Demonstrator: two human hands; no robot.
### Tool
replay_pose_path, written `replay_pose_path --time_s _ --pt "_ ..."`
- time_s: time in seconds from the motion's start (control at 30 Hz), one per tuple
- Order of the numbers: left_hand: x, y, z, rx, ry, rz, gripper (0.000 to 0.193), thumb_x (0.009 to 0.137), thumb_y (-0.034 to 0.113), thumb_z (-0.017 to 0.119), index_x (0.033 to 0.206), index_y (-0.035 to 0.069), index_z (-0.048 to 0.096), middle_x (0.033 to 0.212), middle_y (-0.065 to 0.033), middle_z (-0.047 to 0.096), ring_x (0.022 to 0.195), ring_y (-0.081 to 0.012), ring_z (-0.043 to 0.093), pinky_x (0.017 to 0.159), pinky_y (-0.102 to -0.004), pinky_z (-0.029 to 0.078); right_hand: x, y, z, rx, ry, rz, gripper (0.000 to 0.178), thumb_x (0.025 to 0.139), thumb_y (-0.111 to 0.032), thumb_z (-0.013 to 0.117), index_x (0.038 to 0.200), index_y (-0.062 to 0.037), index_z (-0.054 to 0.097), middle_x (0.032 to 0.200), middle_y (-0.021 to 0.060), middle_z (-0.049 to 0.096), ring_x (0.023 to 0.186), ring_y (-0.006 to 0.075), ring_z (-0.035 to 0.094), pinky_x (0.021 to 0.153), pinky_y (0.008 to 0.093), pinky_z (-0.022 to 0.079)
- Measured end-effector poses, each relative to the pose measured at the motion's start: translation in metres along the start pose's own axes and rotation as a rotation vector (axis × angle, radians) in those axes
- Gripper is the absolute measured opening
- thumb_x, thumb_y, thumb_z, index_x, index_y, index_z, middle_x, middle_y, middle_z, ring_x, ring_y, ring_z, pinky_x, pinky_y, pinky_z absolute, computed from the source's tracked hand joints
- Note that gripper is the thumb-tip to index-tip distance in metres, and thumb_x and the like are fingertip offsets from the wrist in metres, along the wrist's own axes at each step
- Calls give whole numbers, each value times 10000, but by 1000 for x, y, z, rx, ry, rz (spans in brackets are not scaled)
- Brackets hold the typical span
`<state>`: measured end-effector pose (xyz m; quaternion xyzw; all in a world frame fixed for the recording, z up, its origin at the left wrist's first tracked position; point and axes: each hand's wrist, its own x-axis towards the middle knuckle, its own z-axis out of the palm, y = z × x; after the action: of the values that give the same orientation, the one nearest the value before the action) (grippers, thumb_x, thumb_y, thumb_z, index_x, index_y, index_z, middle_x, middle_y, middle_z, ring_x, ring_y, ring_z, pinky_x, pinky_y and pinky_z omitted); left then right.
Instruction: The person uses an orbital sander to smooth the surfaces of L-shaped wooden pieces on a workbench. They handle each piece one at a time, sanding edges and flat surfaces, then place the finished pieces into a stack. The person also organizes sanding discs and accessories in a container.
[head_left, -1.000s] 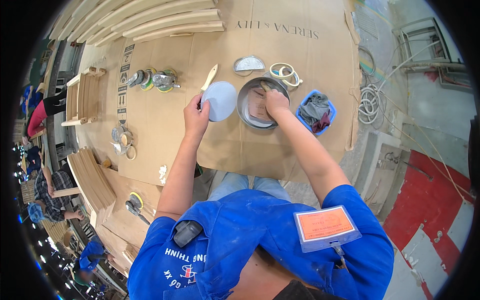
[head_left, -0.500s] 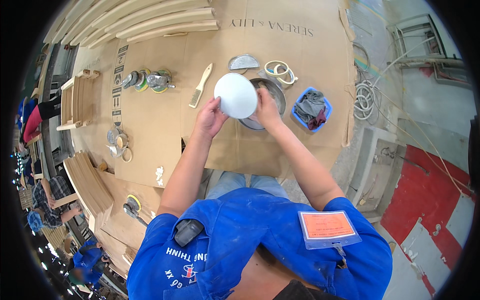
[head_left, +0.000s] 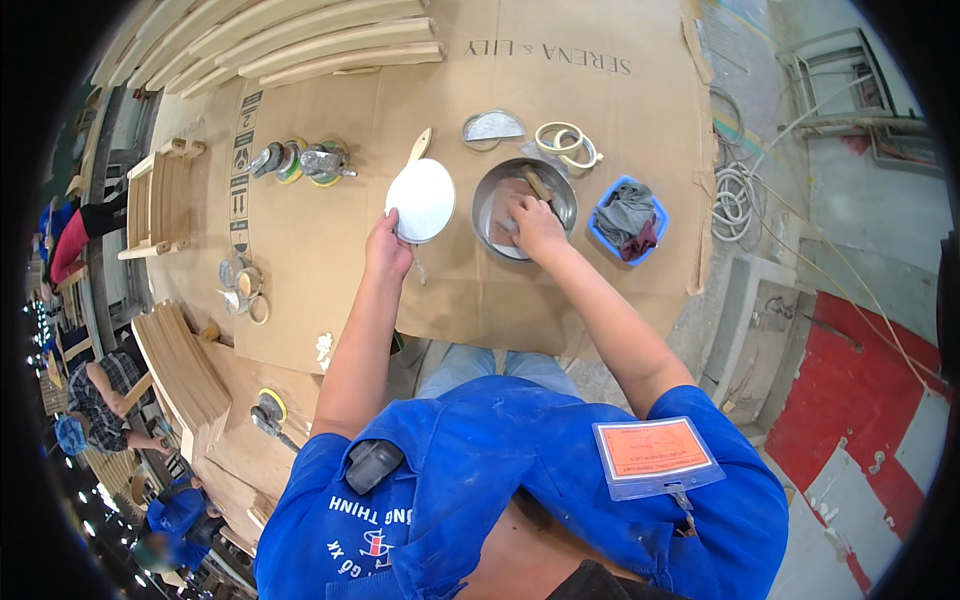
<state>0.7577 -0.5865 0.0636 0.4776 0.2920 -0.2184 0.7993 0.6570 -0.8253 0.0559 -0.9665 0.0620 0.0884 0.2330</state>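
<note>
In my left hand point(head_left: 390, 248) is a flat white round disc point(head_left: 421, 200), pinched at its lower left edge between thumb and fingers. The disc hangs over a brush point(head_left: 421, 146), so only the pale handle's end shows. My right hand point(head_left: 536, 226) reaches into a round metal bowl point(head_left: 568, 203), its fingers bent down onto the contents. Inside the bowl lie brownish and pale flat pieces point(head_left: 512, 190) and a tan stick-like piece point(head_left: 538, 183). The right fingertips are partly hidden, and what they grip cannot be made out.
Right of the bowl stands a blue basket point(head_left: 597, 232) of grey and maroon cloths. Tape rolls point(head_left: 567, 140) and a grey half-round piece point(head_left: 493, 126) lie beyond it. Two sanders point(head_left: 322, 163) rest at left on the cardboard point(head_left: 330, 240). Wooden strips point(head_left: 340, 48) are stacked at the far side.
My left hand has carried the white disc left and slightly nearer, away from the bowl and over the brush. My right hand has left the disc's side and dipped into the bowl.
</note>
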Motion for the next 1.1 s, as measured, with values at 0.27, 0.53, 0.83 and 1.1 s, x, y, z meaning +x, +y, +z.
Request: replay_pose_path --time_s 0.27,0.53,0.83,1.1 --pt "-13 -4 -19 1 -2 -74 338 978 155 387 1282 7 394 1268 -124 513 1156 -232 516 993 -376 424 4 8 -36 238 -46 38 399 819 -161 551 1216 -183 517 1181 184 516 913 382 593 794 455 483" --pt "-4 -12 -18 -55 -13 -69 313 963 122 421 1252 1 418 1207 -105 548 1107 -201 545 944 -331 462 -6 -26 0 -145 -124 -191 568 783 -173 614 1315 -261 433 1266 157 415 1074 335 485 803 408 500" --pt "-23 0 -7 -117 -148 -176 409 940 329 360 1176 22 492 1136 -110 553 990 -225 550 812 -349 460 -9 -11 20 -15 -71 -386 475 783 -122 576 1243 -225 522 1287 133 412 1105 316 473 851 404 478" --pt "-36 7 1 -270 -489 -292 302 929 378 443 1003 98 531 736 -8 385 623 -132 413 553 -257 398 -8 -2 13 41 -91 -310 456 717 -129 668 1150 -219 556 1182 111 447 1071 310 493 833 414 482"
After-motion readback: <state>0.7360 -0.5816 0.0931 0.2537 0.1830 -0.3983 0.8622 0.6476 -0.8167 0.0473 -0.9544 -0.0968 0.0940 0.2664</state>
